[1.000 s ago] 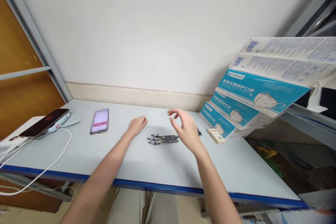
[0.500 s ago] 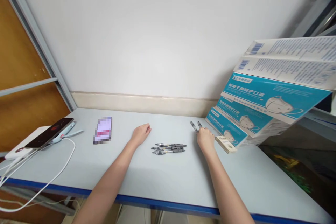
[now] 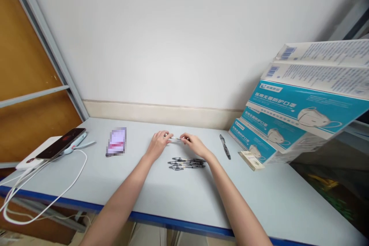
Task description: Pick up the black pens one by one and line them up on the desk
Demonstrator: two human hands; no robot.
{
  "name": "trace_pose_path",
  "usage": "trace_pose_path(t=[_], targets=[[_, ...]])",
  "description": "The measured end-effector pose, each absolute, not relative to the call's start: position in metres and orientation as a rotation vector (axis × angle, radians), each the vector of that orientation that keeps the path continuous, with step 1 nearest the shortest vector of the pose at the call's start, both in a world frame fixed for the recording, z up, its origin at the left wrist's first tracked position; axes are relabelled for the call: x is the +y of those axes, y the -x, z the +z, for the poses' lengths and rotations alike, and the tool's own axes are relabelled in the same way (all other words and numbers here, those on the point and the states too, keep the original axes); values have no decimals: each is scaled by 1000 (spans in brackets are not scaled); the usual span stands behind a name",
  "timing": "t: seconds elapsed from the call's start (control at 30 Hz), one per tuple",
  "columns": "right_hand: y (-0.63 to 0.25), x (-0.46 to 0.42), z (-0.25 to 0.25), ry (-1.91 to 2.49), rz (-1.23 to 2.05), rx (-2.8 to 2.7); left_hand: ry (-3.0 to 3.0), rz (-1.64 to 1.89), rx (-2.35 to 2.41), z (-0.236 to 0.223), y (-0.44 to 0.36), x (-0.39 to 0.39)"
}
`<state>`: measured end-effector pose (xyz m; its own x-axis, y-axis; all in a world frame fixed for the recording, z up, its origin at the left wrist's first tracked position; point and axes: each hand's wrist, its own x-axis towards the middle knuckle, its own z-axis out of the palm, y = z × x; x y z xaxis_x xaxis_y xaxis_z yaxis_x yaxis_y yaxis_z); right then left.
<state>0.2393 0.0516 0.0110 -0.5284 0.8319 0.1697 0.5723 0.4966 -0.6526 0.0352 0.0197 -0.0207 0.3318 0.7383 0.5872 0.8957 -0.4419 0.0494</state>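
A pen (image 3: 175, 138) is held level between my two hands, just beyond the middle of the table. My left hand (image 3: 158, 144) pinches its left end, and my right hand (image 3: 193, 144) grips its right end; the fingers hide both ends. Closer to me, several dark, clear-barrelled pens (image 3: 187, 163) lie side by side on the table, partly under my right wrist. One more pen (image 3: 225, 147) lies by itself to the right, slanting toward the small cream box (image 3: 250, 160).
Blue-and-white mask boxes (image 3: 259, 130) are stacked at the right. At the left lie a phone with a blurred screen (image 3: 117, 141), a dark phone (image 3: 62, 144) on a white box, and white cables (image 3: 82, 173). A wall borders the table's (image 3: 155, 196) far edge.
My right hand took one pen from the pair at the right and brought it left to the middle. My left hand has turned and closed on its other end.
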Motion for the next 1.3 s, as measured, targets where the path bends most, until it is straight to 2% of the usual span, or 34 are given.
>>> trace_pose_path(t=[0.27,0.53,0.73,0.97,1.17,1.3], targets=[[-249,46,-5,1083,911,-2166,2409,-483,-1319,-16,-40,19],[-245,45,-9,1016,634,-2155,2491,-402,-1551,-9,-51,9],[-249,46,-4,1154,966,-2026,2449,-446,-1406,-6,-43,11],[-245,44,-1,1072,974,-1926,2408,-418,-1459,-3,-40,13],[-253,44,3,1033,1464,-1816,2477,-453,-1362,-1,-39,14],[-256,45,3,1020,1390,-1929,2524,-425,-1410,-1,-39,13]])
